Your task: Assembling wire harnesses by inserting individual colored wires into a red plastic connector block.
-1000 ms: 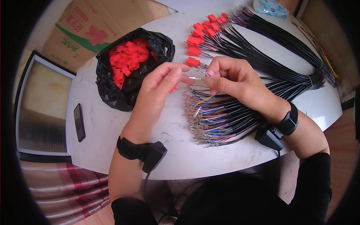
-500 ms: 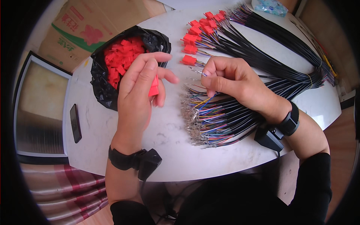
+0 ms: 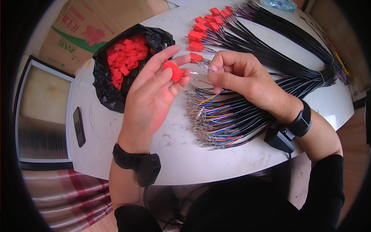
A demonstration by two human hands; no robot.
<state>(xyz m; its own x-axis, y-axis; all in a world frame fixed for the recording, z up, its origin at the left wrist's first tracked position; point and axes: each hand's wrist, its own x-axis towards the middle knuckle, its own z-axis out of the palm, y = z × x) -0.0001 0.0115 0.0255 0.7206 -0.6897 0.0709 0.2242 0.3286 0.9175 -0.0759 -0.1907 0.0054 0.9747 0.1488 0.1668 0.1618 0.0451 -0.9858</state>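
Observation:
Between the thumb and fingers of my left hand is a red plastic connector housing. My right hand pinches a thin wire whose bare metal terminal points left, toward the housing. A small gap shows between the terminal tip and the housing. Below my right hand, black cables lie in a bundle, with coloured wire ends and metal terminals fanned out to the left. Farther back, several cables end in red housings like the one I hold.
A black plastic bag full of red housings stands left of my left hand. A phone lies near the left edge of the white table. Behind are a cardboard box and, far right, a blue packet.
My left hand has turned and brought the red housing up between thumb and fingers, closer to the wire. My right hand keeps its pinch and has barely moved.

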